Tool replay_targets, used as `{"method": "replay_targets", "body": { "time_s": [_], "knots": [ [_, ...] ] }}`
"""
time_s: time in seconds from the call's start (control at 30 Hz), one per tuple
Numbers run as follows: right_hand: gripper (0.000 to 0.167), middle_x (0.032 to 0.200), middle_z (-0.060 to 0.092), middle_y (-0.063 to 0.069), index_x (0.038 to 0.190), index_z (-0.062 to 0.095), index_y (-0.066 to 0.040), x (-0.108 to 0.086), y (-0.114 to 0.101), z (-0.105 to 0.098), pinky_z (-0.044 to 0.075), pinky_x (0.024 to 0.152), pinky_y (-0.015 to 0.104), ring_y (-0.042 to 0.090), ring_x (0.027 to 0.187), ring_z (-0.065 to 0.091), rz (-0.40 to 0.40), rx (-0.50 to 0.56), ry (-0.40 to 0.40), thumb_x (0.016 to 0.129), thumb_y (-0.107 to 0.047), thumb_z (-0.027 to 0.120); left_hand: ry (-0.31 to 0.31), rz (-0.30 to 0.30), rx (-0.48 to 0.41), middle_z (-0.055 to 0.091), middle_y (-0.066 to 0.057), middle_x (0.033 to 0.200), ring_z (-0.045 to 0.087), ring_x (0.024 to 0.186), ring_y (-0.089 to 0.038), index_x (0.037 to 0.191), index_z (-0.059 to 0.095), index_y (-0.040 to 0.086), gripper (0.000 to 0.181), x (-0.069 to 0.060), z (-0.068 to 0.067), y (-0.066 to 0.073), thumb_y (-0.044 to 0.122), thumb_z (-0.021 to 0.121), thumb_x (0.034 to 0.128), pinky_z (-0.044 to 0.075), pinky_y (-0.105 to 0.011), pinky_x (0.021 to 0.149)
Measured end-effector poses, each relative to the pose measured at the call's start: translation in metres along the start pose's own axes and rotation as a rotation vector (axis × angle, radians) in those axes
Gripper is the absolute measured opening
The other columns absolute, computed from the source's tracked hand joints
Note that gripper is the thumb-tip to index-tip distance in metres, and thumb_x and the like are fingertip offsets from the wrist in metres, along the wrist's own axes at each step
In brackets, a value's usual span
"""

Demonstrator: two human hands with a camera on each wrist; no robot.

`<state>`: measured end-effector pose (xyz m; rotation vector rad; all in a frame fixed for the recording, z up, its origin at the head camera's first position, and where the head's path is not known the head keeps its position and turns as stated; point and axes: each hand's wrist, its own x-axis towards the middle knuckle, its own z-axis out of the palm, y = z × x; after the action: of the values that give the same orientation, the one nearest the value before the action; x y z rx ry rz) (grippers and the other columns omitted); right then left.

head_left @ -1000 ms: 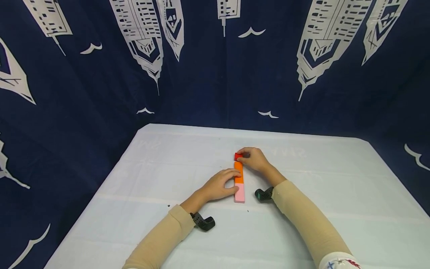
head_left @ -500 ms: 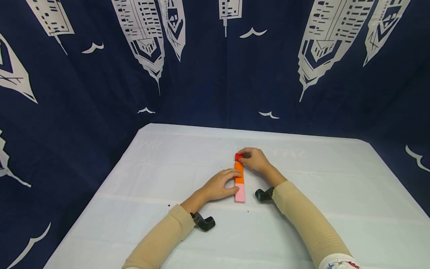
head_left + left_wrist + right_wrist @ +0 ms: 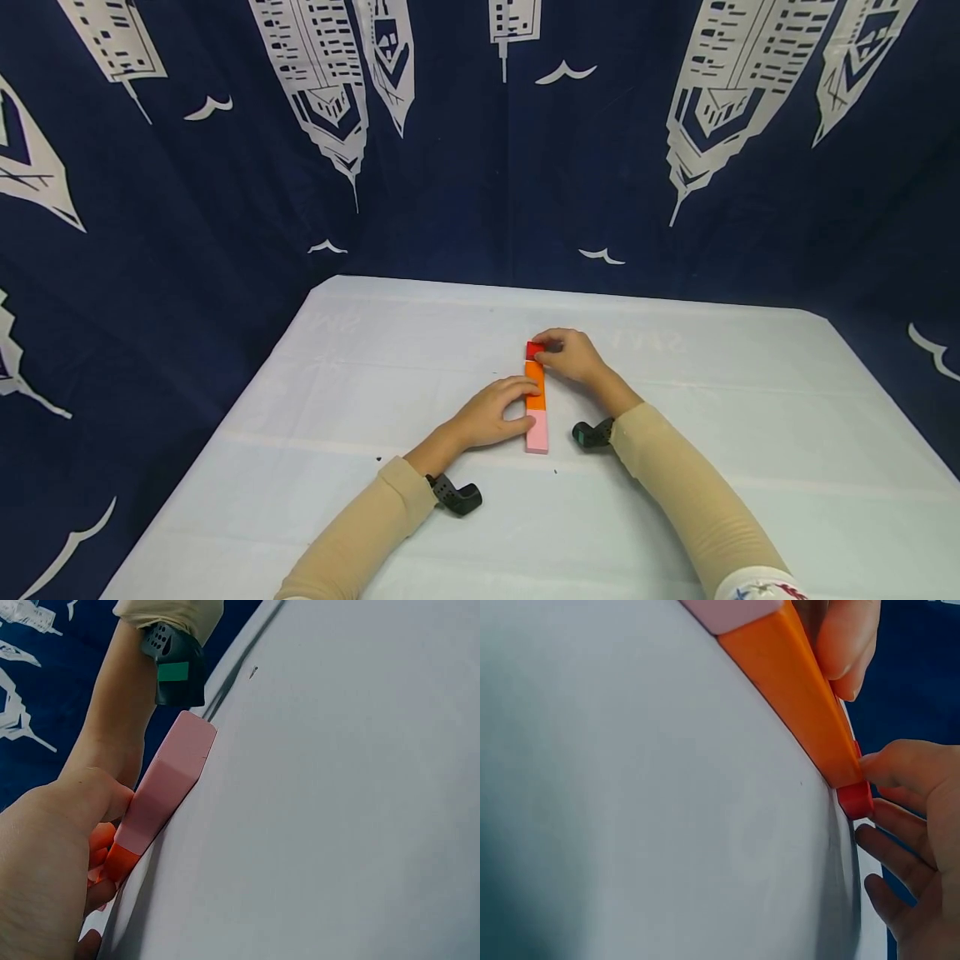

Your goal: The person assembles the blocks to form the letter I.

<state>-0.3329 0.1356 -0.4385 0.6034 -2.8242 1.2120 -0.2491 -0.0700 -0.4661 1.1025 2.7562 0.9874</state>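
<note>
A red block (image 3: 532,347), an orange block (image 3: 534,369) and a pink block (image 3: 537,440) lie end to end in a line on the white table. My left hand (image 3: 487,414) rests against the line from the left, its fingertips on the orange block and its thumb on the pink one. At the far end my right hand (image 3: 574,357) pinches the red block between thumb and index finger. In the right wrist view the red block (image 3: 855,800) sits against the end of the orange block (image 3: 791,690), and the other right fingers spread loosely.
The white-covered table (image 3: 360,350) surrounds the blocks, with small dark specks on it. Behind it hangs a dark blue cloth (image 3: 450,192) with white printed buildings. A black wrist device (image 3: 455,497) sits on the left wrist and another (image 3: 592,434) on the right.
Both hands and the blocks hold their places on the table. The whole view has shifted by only a few pixels.
</note>
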Motion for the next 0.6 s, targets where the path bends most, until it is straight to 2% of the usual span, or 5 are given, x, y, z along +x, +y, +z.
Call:
{"method": "replay_targets", "body": {
  "time_s": [0.33, 0.6],
  "knots": [
    [0.028, 0.112, 0.069, 0.016, 0.114, 0.070, 0.001, -0.007, 0.001, -0.008, 0.046, 0.097, 0.048, 0.032, 0.107, 0.060, -0.007, 0.043, 0.121, 0.091, -0.015, 0.066, 0.003, -0.022, -0.019, 0.048, -0.006, 0.145, 0.039, 0.136, -0.022, 0.135, 0.056, 0.012, 0.047, -0.002, 0.000, 0.002, 0.027, 0.064, 0.0921, 0.028, -0.038, 0.114],
    [0.027, 0.113, 0.068, 0.018, 0.115, 0.069, 0.001, -0.019, 0.001, -0.019, 0.044, 0.098, 0.050, 0.034, 0.111, 0.058, -0.020, 0.083, 0.190, 0.093, -0.014, 0.065, 0.042, -0.026, -0.038, 0.049, -0.005, 0.144, 0.040, 0.135, -0.021, 0.135, 0.057, 0.013, 0.044, -0.002, -0.002, -0.001, 0.028, 0.064, 0.0932, 0.029, -0.037, 0.114]
  ]
}}
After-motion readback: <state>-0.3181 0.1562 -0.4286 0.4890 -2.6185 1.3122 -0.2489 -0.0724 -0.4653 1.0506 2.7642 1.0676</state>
